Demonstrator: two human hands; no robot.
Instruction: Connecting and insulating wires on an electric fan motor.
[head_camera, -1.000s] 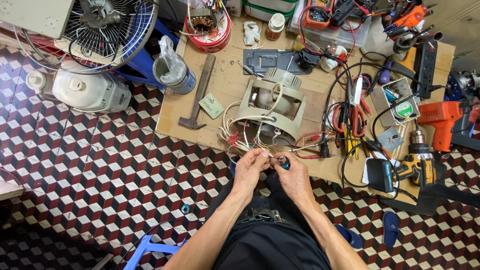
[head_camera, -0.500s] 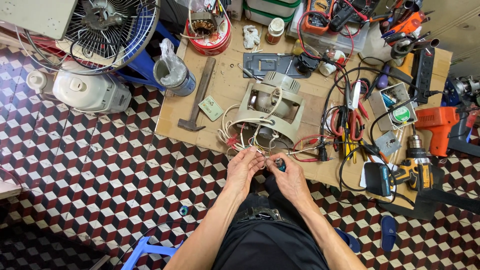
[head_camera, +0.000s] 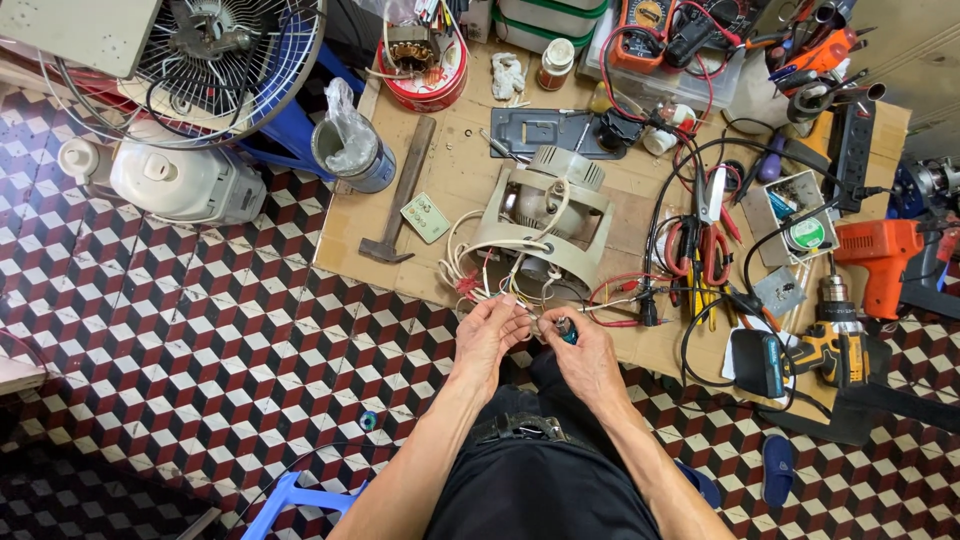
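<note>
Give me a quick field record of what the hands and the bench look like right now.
left hand: fingers pinch the wires at the bench's near edge
right hand: holds a small teal-tipped tool, grip closed, next to the left fingers
wires' source: beige fan motor housing, lying on the wooden board
left of housing: hammer, small green circuit board
right of housing: red-handled pliers, orange drill
floor: checkered tiles
</note>
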